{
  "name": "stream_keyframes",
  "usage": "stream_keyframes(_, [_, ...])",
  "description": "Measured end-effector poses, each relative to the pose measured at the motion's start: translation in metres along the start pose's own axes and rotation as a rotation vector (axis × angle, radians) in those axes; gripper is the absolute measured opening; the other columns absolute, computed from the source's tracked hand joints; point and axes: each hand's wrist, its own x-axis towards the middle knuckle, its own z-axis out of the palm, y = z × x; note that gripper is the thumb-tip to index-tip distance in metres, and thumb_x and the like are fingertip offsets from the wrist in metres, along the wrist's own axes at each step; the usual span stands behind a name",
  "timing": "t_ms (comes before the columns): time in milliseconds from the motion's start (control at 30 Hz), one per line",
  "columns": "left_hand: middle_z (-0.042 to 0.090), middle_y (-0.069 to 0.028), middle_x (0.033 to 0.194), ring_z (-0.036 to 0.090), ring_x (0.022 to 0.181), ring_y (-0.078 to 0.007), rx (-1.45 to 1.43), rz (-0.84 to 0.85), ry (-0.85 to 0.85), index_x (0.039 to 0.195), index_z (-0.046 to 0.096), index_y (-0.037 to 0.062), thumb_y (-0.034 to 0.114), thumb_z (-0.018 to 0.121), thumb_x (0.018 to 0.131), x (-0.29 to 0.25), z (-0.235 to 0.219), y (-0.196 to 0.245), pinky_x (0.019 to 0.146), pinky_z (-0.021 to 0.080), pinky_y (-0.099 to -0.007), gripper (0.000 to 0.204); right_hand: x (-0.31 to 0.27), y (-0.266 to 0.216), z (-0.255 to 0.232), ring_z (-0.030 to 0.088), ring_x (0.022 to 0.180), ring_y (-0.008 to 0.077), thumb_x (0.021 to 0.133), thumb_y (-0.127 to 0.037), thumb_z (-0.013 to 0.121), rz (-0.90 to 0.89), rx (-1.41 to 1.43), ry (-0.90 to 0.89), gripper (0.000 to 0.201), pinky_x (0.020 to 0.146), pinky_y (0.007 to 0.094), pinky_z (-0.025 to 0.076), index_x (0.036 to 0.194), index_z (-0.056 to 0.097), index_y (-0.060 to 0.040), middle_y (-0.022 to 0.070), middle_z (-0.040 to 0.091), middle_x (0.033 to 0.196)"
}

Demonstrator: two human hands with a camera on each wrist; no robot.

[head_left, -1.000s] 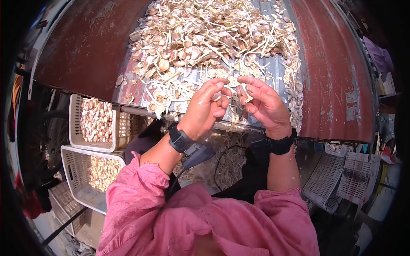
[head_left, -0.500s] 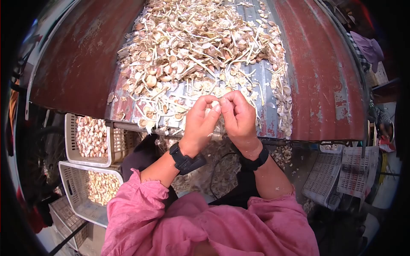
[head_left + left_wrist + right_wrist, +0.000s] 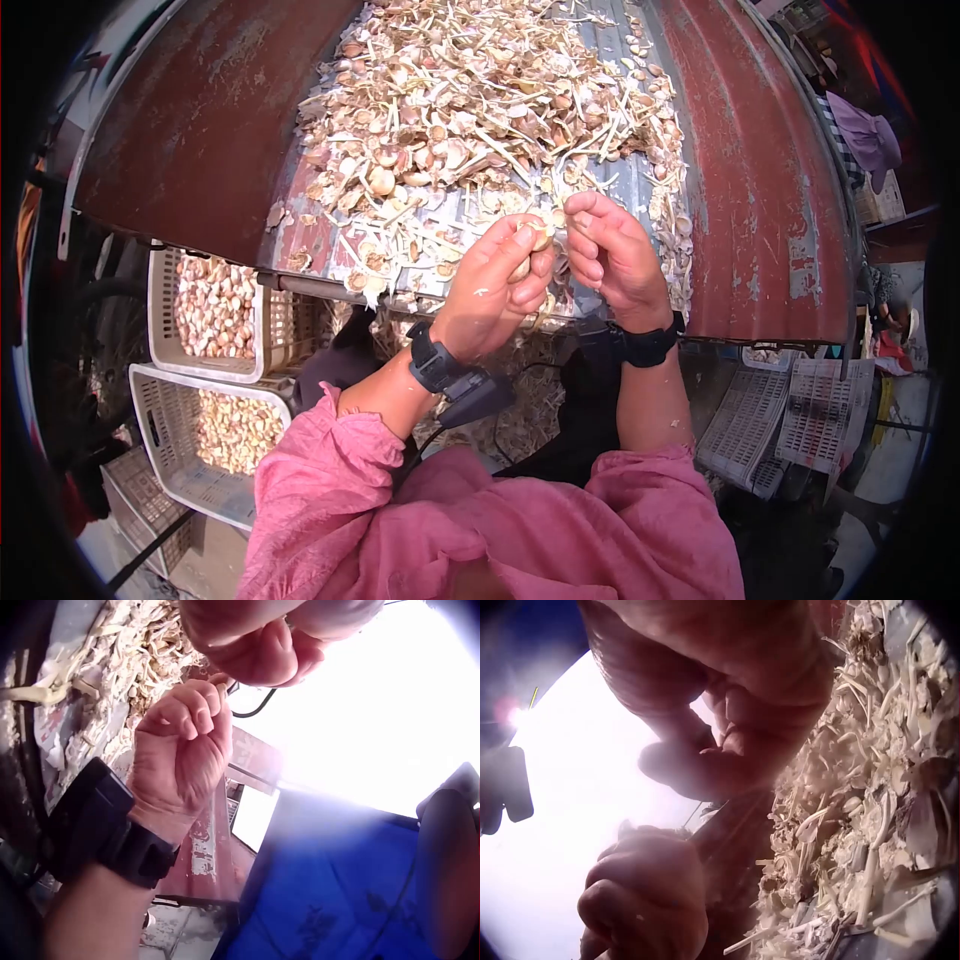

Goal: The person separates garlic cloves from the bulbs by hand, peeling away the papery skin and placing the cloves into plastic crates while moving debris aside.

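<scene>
A pale garlic clove (image 3: 542, 238) is pinched between the thumb and fingers of the left hand (image 3: 492, 290). Just to its right, the right hand (image 3: 625, 268) has thumb and forefinger together on what looks like a thin scrap of peel, its other fingers curled. The two sets of fingertips almost meet above the near edge of the metal sheet. Beyond them spreads a heap of garlic skins, stems and cloves (image 3: 450, 110). In the left wrist view the right hand (image 3: 184, 742) appears below the left fingers; the left hand (image 3: 649, 892) shows in the right wrist view.
Two plastic crates stand at the lower left, the upper with reddish unpeeled cloves (image 3: 215, 305), the lower with paler cloves (image 3: 238, 430). Red corrugated metal (image 3: 765, 190) flanks the heap. More crates (image 3: 745, 415) lie at the right; skins litter the ground below.
The hands came together at the fingertips half a second ago and have now moved slightly apart. A clove shows more plainly in the left fingers.
</scene>
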Motion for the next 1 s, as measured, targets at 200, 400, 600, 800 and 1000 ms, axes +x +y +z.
stream_keyframes(200, [0.045,-0.0029,0.071,0.032,0.045,-0.0037,0.037,0.017,-0.049,0.098,0.046,0.0077,0.02,0.04,0.09,-0.002,-0.005,0.015,0.041,0.026,-0.0165,0.016,0.051,-0.038,-0.098,0.056,0.077,0.0101,0.079,-0.015,0.057,-0.131,-1.424,0.727,0.021,0.066,0.0231,0.043,0.095,0.062,-0.0026,0.0047,0.062,0.082])
stream_keyframes(400, [0.049,-0.0057,0.077,0.04,0.049,-0.0059,0.126,-0.038,-0.346,0.1,0.046,0.003,0.017,0.045,0.088,-0.043,0.039,0.028,0.044,0.032,-0.0188,0.019,0.072,-0.039,-0.111,0.056,0.081,0.0272,0.07,-0.01,0.059,-0.195,-1.722,0.562,0.027,0.072,0.0326,0.044,0.096,0.062,-0.005,0.0134,0.058,0.09])
stream_keyframes(600, [0.06,-0.0104,0.078,0.057,0.07,-0.0189,-0.088,0.466,-0.823,0.085,0.058,-0.0043,0.01,0.057,0.082,-0.076,0.092,-0.001,0.06,0.046,-0.0262,0.014,0.003,-0.019,-0.071,0.056,0.071,0.0183,0.069,-0.003,0.059,-0.032,-1.292,0.516,0.032,0.065,0.0273,0.045,0.101,0.059,-0.0041,0.0097,0.057,0.085])
stream_keyframes(800, [0.057,-0.0134,0.08,0.056,0.072,-0.0242,-0.174,0.289,-0.803,0.09,0.057,-0.0063,0.008,0.053,0.084,-0.083,0.106,-0.006,0.063,0.046,-0.0314,0.016,0.0,-0.011,-0.066,0.053,0.068,0.0127,0.07,0.0,0.059,-0.342,-1.319,0.508,0.03,0.062,0.0248,0.044,0.1,0.059,-0.0011,0.0062,0.056,0.085])
stream_keyframes(1000, [0.057,-0.0134,0.081,0.056,0.073,-0.0247,-0.231,0.451,-0.84,0.086,0.058,-0.007,0.008,0.054,0.083,-0.078,0.114,-0.034,0.062,0.046,-0.0316,0.015,0.01,-0.007,-0.076,0.054,0.063,0.0152,0.07,-0.005,0.06,-0.2,-1.644,0.431,0.015,0.056,0.0255,0.043,0.085,0.06,-0.0014,0.0039,0.055,0.066])
